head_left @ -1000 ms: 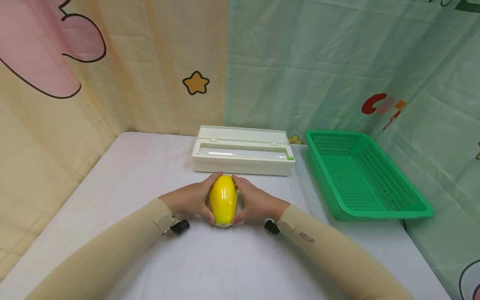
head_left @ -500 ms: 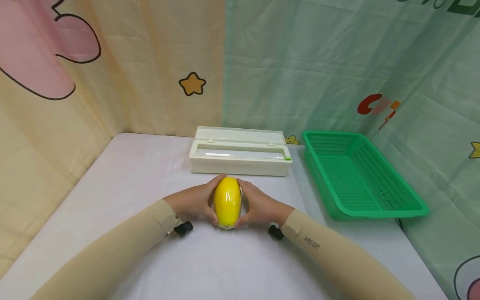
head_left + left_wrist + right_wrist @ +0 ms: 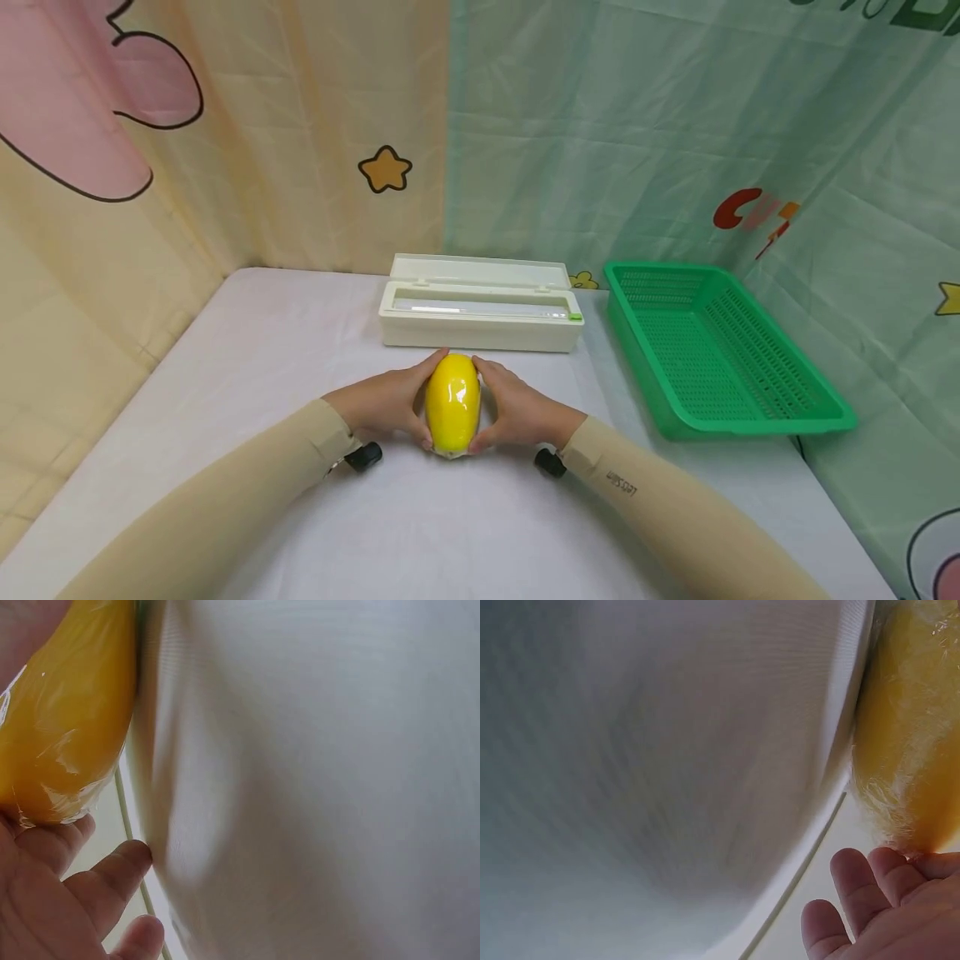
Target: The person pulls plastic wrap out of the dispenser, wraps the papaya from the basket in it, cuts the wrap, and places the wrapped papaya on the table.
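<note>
A glossy yellow oval (image 3: 453, 403), looking like a fruit, stands lengthwise between both hands on the white table. Clear plastic film wraps it, wrinkled and bunched along the lower side of the yellow oval (image 3: 907, 750) in the right wrist view. My left hand (image 3: 386, 402) holds its left side, thumb near the close end and fingers near the far end. Mirroring that, my right hand (image 3: 521, 406) grips the right side. In the left wrist view, fingertips touch the film-covered end of the yellow oval (image 3: 67, 742), while other fingers are spread apart from it.
Just behind the hands lies a long white cling film dispenser (image 3: 480, 333), its lid raised and a clear roll inside. A green perforated basket (image 3: 652, 375) stands at the right. Printed curtains enclose the white table (image 3: 450, 533) at the back and sides.
Both hands and the yellow oval have shifted slightly to the right, then a touch back left, keeping the same hold. The head view has turned a little.
</note>
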Tool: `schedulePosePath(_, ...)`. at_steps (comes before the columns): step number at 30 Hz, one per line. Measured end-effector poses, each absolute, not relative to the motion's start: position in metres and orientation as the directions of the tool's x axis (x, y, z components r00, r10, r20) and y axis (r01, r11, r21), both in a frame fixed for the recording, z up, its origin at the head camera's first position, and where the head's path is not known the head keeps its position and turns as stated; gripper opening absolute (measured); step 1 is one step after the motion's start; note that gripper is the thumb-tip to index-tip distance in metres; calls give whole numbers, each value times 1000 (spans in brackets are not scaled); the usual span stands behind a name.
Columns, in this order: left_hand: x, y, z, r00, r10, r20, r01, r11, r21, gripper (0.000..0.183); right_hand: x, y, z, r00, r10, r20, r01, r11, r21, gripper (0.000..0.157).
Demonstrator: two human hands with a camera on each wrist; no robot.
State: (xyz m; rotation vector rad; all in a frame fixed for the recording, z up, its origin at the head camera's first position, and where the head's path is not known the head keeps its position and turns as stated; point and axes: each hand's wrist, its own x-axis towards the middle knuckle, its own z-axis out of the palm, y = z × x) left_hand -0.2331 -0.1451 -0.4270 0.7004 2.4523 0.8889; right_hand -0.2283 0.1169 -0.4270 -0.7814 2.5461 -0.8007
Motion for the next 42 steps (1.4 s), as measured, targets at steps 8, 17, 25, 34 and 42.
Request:
schedulePosePath(8, -233, -143, -429, -805, 554, -212, 335, 719, 609, 148, -227, 115, -428, -784, -597, -170, -394, 691, -606, 133)
schedulePosePath(17, -230, -144, -426, -808, 547, -218, 333, 730, 597, 143, -225, 114, -428, -796, -575, -189, -349, 692, -632, 137)
schedulePosePath(25, -232, -149, -427, -790, 566, -237, 324, 712, 623, 147, -224, 113, -426, -798, -563, -213, -337, 712, -616, 142)
schedulePosePath(34, -231, -156, -423, -793, 566, -225, 355, 729, 585, 138, -225, 116, -426, -785, -587, -198, -356, 689, -632, 143)
schedulePosePath(42, -232, -155, -423, -804, 551, -222, 356, 747, 562, 131, -226, 118, -427, -782, -592, -197, -361, 687, -631, 144)
